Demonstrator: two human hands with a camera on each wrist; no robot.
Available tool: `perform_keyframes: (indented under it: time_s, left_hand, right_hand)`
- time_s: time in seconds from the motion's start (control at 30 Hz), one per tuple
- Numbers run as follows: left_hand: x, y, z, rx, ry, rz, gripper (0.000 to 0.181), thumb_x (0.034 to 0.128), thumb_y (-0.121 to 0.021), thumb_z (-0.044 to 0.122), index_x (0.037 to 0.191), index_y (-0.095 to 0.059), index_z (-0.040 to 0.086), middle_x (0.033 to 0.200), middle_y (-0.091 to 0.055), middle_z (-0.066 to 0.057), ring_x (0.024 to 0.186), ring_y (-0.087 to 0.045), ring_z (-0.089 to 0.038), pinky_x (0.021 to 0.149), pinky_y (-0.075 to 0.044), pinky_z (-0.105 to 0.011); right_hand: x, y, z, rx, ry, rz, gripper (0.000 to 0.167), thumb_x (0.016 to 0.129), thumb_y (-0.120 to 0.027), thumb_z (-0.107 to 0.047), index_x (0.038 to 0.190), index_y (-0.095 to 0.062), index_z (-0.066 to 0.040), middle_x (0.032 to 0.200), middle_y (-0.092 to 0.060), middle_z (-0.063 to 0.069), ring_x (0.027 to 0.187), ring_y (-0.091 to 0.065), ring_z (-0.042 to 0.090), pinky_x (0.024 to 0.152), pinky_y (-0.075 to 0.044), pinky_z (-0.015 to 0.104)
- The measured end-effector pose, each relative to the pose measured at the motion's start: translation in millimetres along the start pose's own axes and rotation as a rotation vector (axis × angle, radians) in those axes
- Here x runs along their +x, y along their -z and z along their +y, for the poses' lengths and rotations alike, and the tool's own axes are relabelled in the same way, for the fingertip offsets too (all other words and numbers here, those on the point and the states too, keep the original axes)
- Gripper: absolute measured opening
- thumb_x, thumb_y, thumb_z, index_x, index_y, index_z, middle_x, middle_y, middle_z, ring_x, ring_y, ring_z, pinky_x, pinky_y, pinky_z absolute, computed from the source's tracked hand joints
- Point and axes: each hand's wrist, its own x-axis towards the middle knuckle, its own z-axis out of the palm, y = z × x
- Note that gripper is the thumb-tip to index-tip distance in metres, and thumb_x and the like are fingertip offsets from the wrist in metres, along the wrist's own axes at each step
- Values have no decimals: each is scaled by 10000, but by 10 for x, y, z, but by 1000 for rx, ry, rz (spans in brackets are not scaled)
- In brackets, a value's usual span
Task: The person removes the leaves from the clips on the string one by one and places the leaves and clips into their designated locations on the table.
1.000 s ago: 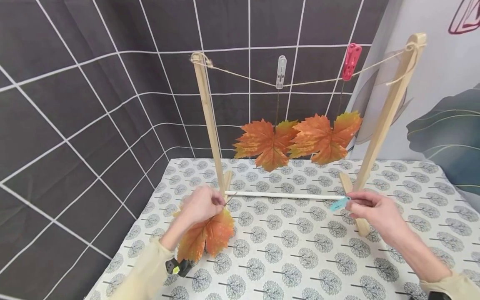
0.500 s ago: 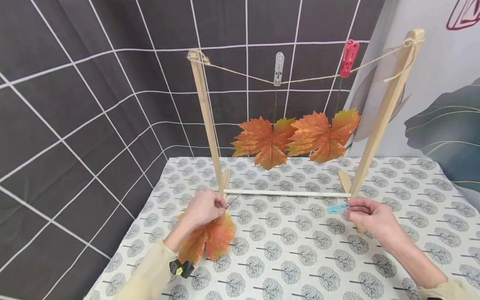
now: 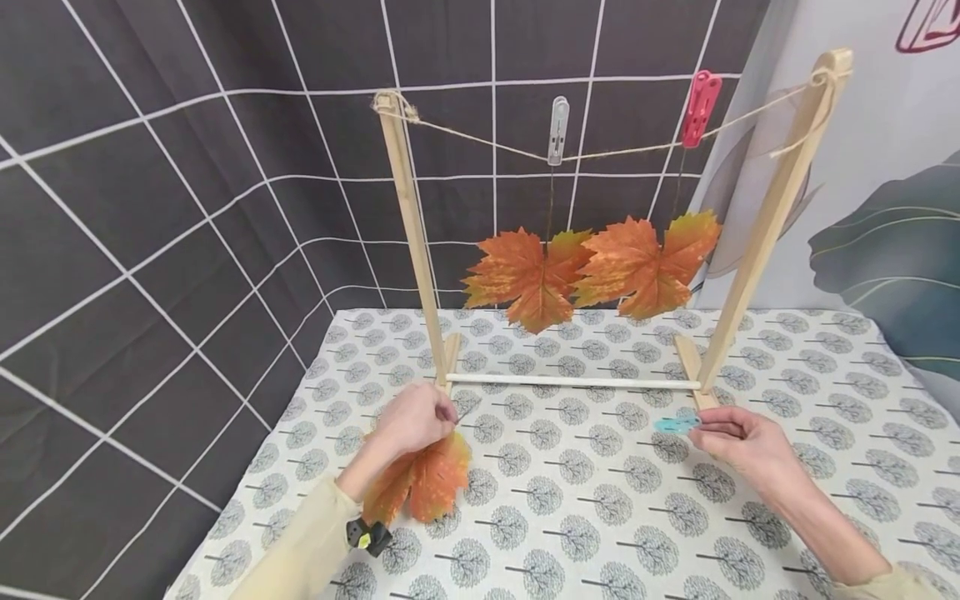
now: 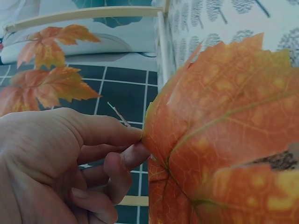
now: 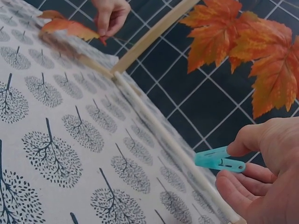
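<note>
My left hand (image 3: 417, 419) pinches an orange artificial maple leaf (image 3: 423, 479) by its thin stem, the blade hanging under the hand. In the left wrist view the thumb and forefinger meet where the stem joins the leaf (image 4: 224, 126). With thumb and fingers, my right hand (image 3: 752, 440) holds a turquoise clothespin (image 3: 677, 425) near the foot of the right post. Two similar leaves hang from a twine line (image 3: 480, 140): one leaf (image 3: 536, 279) under a clear clothespin (image 3: 558, 131), the other leaf (image 3: 652, 265) under a pink clothespin (image 3: 701, 108).
The twine runs between a left wooden post (image 3: 408, 217) and a right wooden post (image 3: 776, 217). A white rod (image 3: 570, 382) joins them low down. The stand is on a tree-print tablecloth (image 3: 585, 533). Behind is a dark grid-patterned curtain (image 3: 330, 50).
The right hand, with the turquoise clothespin, has shifted slightly down, away from the white rod. The left hand stays near the left post, its leaf still held. The view has tilted a little.
</note>
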Motion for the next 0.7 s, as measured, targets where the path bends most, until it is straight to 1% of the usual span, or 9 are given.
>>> perform_keyframes:
  time_s: [0.23,0.43,0.53,0.7]
  left_hand:
    - [-31,-120,-35,-38,15,-14,91,790,-767,32,848,-769,102,794,-682,24,669,-577,-121,573,-489,-285]
    - [-33,-215,-74,-58,40,-2,88,803,-767,41,871,-769,96,766,-673,25,635,-574,-117,560,-492,-276]
    - [-30,-263,-102,-80,30,8,93,808,-756,22,876,-767,84,749,-660,26,620,-567,-117,541,-493,-267]
    - [-33,-339,-157,-109,-4,23,111,807,-743,-4,884,-767,72,737,-651,35,623,-560,-108,534,-489,-251]
  right_hand:
    - [-15,8,50,-35,-22,17,551,893,-744,-127,1299,-487,144,993,-670,23,831,-647,97,750,-535,242]
    - [-22,3,97,-36,-27,45,570,900,-755,-186,1309,-499,117,1002,-662,-15,839,-633,61,748,-514,197]
    - [-31,2,123,-28,-36,47,567,903,-753,-193,1317,-500,101,1015,-659,-30,846,-631,56,759,-512,190]
    - [-32,-6,176,4,-45,43,545,908,-747,-182,1315,-504,86,1018,-655,-51,857,-639,65,775,-522,199]
